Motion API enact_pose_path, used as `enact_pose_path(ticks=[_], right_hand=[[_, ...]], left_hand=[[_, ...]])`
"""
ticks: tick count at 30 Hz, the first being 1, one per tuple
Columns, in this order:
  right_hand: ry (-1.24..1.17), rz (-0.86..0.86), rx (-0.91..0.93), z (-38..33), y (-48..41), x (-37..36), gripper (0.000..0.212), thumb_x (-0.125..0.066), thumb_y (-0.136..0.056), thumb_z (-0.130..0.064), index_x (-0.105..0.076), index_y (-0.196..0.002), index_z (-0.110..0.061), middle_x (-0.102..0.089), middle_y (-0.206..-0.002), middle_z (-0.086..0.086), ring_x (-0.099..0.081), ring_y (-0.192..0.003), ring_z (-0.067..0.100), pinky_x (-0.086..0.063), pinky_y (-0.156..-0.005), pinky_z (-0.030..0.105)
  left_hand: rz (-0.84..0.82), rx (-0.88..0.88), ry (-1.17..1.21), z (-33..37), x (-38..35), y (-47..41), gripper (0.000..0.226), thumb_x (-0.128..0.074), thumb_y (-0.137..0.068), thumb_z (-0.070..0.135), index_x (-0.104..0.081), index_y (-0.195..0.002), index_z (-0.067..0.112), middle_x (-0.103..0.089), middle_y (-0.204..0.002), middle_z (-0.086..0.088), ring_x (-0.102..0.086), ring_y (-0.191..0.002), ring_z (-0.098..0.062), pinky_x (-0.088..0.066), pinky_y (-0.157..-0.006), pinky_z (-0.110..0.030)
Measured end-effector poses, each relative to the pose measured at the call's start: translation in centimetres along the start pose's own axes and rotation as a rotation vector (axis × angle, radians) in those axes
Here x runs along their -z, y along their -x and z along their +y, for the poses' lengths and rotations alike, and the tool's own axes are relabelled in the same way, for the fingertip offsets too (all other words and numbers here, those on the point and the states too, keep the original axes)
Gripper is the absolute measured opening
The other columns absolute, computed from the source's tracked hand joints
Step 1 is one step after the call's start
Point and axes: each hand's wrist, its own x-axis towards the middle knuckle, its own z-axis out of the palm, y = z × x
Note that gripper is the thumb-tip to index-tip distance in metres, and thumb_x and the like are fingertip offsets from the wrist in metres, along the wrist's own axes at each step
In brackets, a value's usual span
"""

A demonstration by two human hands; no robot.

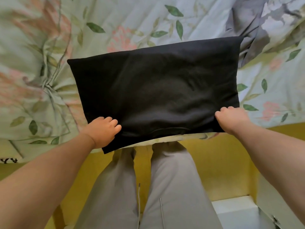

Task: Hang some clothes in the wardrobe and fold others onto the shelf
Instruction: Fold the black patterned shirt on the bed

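Observation:
A black garment [156,90], folded into a flat rectangle, lies on the flowered bedspread [49,55] at the bed's near edge. My left hand [103,131] grips its near left corner, fingers curled over the cloth. My right hand [231,119] grips the near right corner, fingers curled round the edge. The near edge of the garment hangs slightly past the bed's edge. No wardrobe or shelf is in view.
A grey-purple patterned cloth [257,27] lies bunched at the far right of the bed. My legs in grey trousers [165,187] stand against the yellow bed side [219,162]. A white surface [234,210] shows at the lower right.

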Motion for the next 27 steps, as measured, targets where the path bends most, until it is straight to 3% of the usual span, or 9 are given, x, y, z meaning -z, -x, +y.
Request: enact_pose_path(ticks=[4,6,9,11,13,16,19,23,27], right_hand=[[-0.242,-0.011,-0.091,0.3,-1.3,1.4,0.013,-0.047,-0.088,-0.019,-0.054,-0.099,-0.019,-0.047,-0.090,0.001,-0.058,-0.092,0.027,-0.039,-0.068,0.034],[-0.543,0.127,-0.228,0.7,-2.6,3.0,0.014,-0.049,-0.089,-0.024,-0.051,-0.101,-0.017,-0.051,-0.102,0.006,-0.056,-0.099,0.032,-0.040,-0.072,0.036],[-1.008,0.381,-0.531,2.3,-5.1,6.5,0.024,-0.050,-0.090,-0.026,-0.052,-0.110,-0.014,-0.049,-0.121,0.012,-0.049,-0.114,0.036,-0.042,-0.089,0.044],[-1.220,0.471,-0.705,3.8,-6.9,8.7,0.033,-0.049,-0.094,-0.030,-0.051,-0.123,-0.015,-0.045,-0.135,0.012,-0.043,-0.126,0.035,-0.038,-0.101,0.046],[-1.355,0.482,-0.814,5.4,-8.9,10.3,0.044,-0.044,-0.099,-0.037,-0.044,-0.136,-0.014,-0.040,-0.145,0.013,-0.039,-0.134,0.033,-0.034,-0.107,0.045],[-1.529,0.428,-0.882,7.4,-11.7,11.5,0.056,-0.033,-0.104,-0.044,-0.040,-0.145,-0.007,-0.040,-0.151,0.015,-0.038,-0.138,0.034,-0.030,-0.112,0.040],[-1.667,0.422,-0.879,8.9,-12.8,11.8,0.060,-0.030,-0.104,-0.048,-0.045,-0.144,-0.006,-0.046,-0.149,0.014,-0.043,-0.135,0.033,-0.033,-0.109,0.035],[-1.765,0.524,-0.834,9.9,-13.8,11.7,0.051,-0.036,-0.103,-0.046,-0.056,-0.131,-0.008,-0.057,-0.135,0.010,-0.051,-0.124,0.031,-0.037,-0.097,0.031],[-1.956,0.551,-0.832,9.5,-14.0,11.7,0.039,-0.046,-0.100,-0.040,-0.061,-0.120,-0.010,-0.060,-0.114,0.003,-0.056,-0.108,0.023,-0.040,-0.088,0.027]], left_hand=[[-0.011,0.053,0.125,-0.6,0.7,-0.5,0.044,-0.028,-0.099,0.062,-0.051,-0.111,0.025,-0.056,-0.109,0.003,-0.056,-0.101,-0.019,-0.043,-0.087,-0.033],[0.178,0.241,0.377,-1.6,1.8,-1.1,0.036,-0.033,-0.099,0.056,-0.050,-0.095,0.024,-0.057,-0.094,0.003,-0.058,-0.085,-0.020,-0.049,-0.079,-0.036],[0.645,0.880,0.738,-5.0,4.1,-2.3,0.025,-0.052,-0.097,0.036,-0.058,-0.100,0.013,-0.057,-0.103,-0.011,-0.057,-0.096,-0.033,-0.048,-0.084,-0.046],[0.722,1.315,1.012,-7.7,5.8,-3.0,0.035,-0.052,-0.097,0.035,-0.053,-0.122,0.010,-0.051,-0.130,-0.014,-0.049,-0.121,-0.034,-0.040,-0.101,-0.046],[0.687,1.563,1.369,-10.0,7.5,-3.7,0.045,-0.046,-0.100,0.042,-0.047,-0.134,0.012,-0.045,-0.143,-0.010,-0.045,-0.131,-0.031,-0.037,-0.106,-0.042],[0.666,1.472,1.969,-12.9,7.3,-4.2,0.062,-0.043,-0.094,0.063,-0.053,-0.137,0.019,-0.058,-0.128,0.002,-0.057,-0.118,-0.026,-0.046,-0.103,-0.041],[0.737,1.271,2.292,-16.1,3.9,-5.2,0.065,-0.063,-0.075,0.071,-0.064,-0.126,0.031,-0.070,-0.118,0.003,-0.068,-0.106,-0.025,-0.058,-0.082,-0.044],[0.680,1.010,2.415,-15.0,6.7,-4.2,0.043,-0.058,-0.090,0.060,-0.071,-0.111,0.024,-0.077,-0.099,-0.002,-0.074,-0.091,-0.025,-0.058,-0.076,-0.040],[0.680,1.029,2.425,-14.2,7.0,-3.9,0.031,-0.050,-0.099,0.049,-0.067,-0.097,0.022,-0.076,-0.076,0.004,-0.070,-0.079,-0.015,-0.053,-0.067,-0.032]])
